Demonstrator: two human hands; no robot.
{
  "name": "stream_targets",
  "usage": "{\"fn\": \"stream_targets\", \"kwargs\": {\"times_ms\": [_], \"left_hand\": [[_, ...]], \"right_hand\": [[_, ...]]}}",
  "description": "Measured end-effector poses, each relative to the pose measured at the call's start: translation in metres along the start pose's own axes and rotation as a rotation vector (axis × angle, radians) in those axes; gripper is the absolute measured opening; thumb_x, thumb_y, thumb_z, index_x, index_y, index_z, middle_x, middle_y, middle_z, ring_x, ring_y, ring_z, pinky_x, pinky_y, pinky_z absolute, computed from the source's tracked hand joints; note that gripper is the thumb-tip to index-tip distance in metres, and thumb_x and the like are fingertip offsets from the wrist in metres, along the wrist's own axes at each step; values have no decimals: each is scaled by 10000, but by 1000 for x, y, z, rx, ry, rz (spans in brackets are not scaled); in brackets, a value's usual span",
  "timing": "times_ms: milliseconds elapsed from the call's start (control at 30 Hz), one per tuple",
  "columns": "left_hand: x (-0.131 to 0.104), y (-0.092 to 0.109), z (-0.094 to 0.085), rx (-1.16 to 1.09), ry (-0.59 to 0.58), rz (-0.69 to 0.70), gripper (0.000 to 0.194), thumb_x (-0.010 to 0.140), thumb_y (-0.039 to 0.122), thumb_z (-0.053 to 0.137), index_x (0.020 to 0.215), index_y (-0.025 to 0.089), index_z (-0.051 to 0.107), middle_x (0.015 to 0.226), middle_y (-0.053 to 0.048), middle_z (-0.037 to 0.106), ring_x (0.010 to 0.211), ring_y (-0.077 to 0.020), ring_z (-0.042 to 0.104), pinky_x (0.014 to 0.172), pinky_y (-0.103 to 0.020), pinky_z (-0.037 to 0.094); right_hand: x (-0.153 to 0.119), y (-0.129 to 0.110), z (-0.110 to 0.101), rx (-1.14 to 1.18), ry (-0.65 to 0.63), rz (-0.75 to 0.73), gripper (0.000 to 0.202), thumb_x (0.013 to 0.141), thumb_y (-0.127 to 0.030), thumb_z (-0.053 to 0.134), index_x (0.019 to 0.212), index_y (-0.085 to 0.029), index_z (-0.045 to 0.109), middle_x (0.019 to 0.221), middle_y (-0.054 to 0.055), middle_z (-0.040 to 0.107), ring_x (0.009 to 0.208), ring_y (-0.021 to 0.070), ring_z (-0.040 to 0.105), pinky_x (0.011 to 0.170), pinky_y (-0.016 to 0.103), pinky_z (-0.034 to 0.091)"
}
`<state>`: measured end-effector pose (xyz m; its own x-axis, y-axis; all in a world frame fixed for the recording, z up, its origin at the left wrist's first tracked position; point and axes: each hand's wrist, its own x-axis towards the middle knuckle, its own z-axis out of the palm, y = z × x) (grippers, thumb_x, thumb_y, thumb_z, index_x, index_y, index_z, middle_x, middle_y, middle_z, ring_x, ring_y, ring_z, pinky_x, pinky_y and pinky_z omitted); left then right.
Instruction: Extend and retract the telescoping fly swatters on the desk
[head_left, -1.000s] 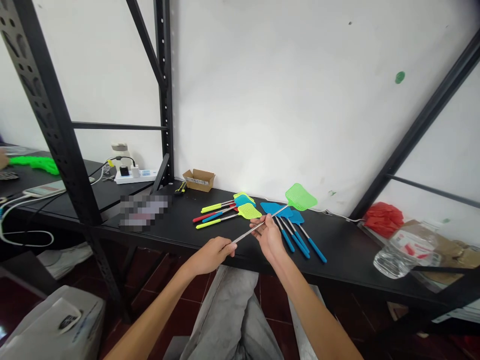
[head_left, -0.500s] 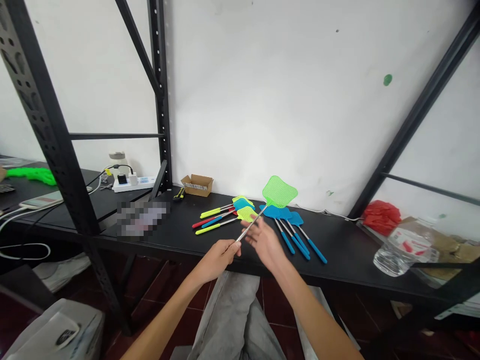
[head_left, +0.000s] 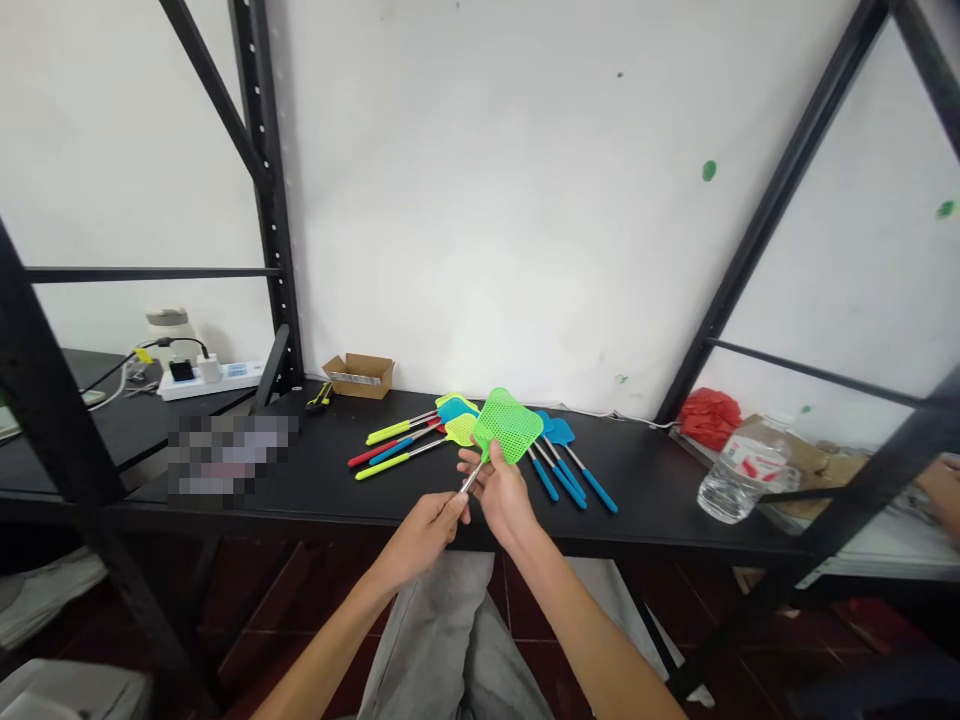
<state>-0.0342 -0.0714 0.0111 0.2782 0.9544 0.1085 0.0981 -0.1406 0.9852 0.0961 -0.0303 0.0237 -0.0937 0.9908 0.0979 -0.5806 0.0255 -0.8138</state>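
Observation:
A green fly swatter point(head_left: 511, 424) with a metal rod is held up in front of me over the black tabletop. Closed around the lower part of its rod is my left hand point(head_left: 426, 530); the grip end is hidden there. My right hand point(head_left: 504, 492) is at the neck, thumb against the base of the green head and fingers behind the rod. Left of it lie several yellow, red and blue fly swatters point(head_left: 409, 440), heads overlapping. To the right, several blue fly swatters point(head_left: 577, 462) lie with their handles toward me, partly covered by the green head.
Against the wall stands an open cardboard box point(head_left: 360, 376), with a black-and-yellow tool point(head_left: 319, 398) beside it. A power strip point(head_left: 214, 380) is at left. On the right are a clear water bottle point(head_left: 746, 470) and a red plastic bag point(head_left: 709, 418). Another person's hand point(head_left: 943, 490) shows at the right edge.
The green head has come down closer to my hands, and less rod shows. My right hand has moved up to the swatter's neck. The view has turned right.

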Motion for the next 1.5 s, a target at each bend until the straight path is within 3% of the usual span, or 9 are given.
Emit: {"fn": "stream_targets", "kwargs": {"times_ms": [167,300,433,600,933,1100,1233,1367,1500], "left_hand": [[2,1,-4,-17,69,16,534,898,723,437,834,196,498,580,96,332,427,-61,274,396,-184,245],[-2,2,-5,279,62,117,461,976,565,381,910,170,610,725,-11,577,590,-138,550,525,-245,448],[-1,1,-23,715,221,274,390,1009,386,379,1162,182,675,1115,-106,679,1020,-245,643,927,-387,501],[19,-10,-64,1249,488,132,401,973,282,472,1318,140,619,1325,-176,618,1123,-335,616,973,-468,462],[30,-22,-70,1454,491,156,322,989,242,424,996,165,736,1031,-147,687,1078,-345,582,932,-464,412],[16,-9,-63,1379,447,61,291,998,241,391,1020,144,665,1045,-147,666,1018,-302,626,850,-384,449],[6,1,-45,1157,386,-90,234,1027,294,360,1124,195,548,976,-84,677,852,-251,668,675,-292,409],[-2,5,-22,923,293,31,179,1009,282,388,1146,236,494,844,-17,660,777,-215,652,641,-261,340],[-7,8,-7,665,211,146,201,1004,305,379,1132,244,521,712,30,585,660,-177,567,606,-250,310]], "right_hand": [[-20,22,-7,-156,-210,54,436,753,-561,791,977,-190,733,795,42,730,624,149,608,602,286,496],[-9,17,-12,-199,-153,7,444,725,-608,778,857,-196,679,903,74,750,652,161,614,573,282,480],[28,-21,-40,-429,59,-101,484,724,-661,713,883,-208,653,730,29,705,578,160,588,540,269,436],[62,-83,-90,-1211,263,-217,304,874,-447,582,911,-183,729,725,51,714,702,219,660,633,297,434],[64,-73,-99,-1848,284,-76,357,912,-274,556,1233,-206,696,1186,144,727,1135,338,661,876,397,484],[55,-64,-88,-1637,258,-271,279,936,-359,550,1071,-206,740,1108,122,751,1082,295,681,882,365,496],[51,-49,-66,-1016,89,-49,358,934,-507,562,897,-187,718,951,124,770,782,227,715,694,326,543],[51,-36,-39,-322,48,94,306,834,-471,745,978,-208,689,985,91,769,765,180,716,682,286,560],[43,-29,-20,-131,9,84,321,741,-376,854,967,-208,699,927,61,769,695,140,682,640,242,539]]}}
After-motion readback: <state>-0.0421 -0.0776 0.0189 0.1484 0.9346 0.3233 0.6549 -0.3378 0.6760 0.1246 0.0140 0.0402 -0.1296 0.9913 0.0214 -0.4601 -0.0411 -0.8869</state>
